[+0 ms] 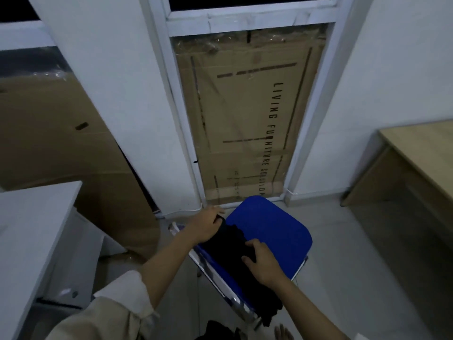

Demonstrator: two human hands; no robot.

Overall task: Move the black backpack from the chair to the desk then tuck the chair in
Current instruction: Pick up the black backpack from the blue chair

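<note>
A black backpack [235,251] lies limp on the blue seat of a chair [272,229] just in front of me. My left hand [207,225] grips its far upper edge. My right hand [263,262] clutches the fabric nearer to me, fingers curled into it. The bag's lower part hangs over the seat's near edge. A white desk [31,229] stands at the left, and a light wooden desk [421,153] stands at the right by the wall.
Flat cardboard sheets [245,119] cover the window ahead and lean at the left [61,133]. A white pillar stands between them. The chair's chrome frame [210,273] shows along the seat's left side. Grey tiled floor spreads to the right.
</note>
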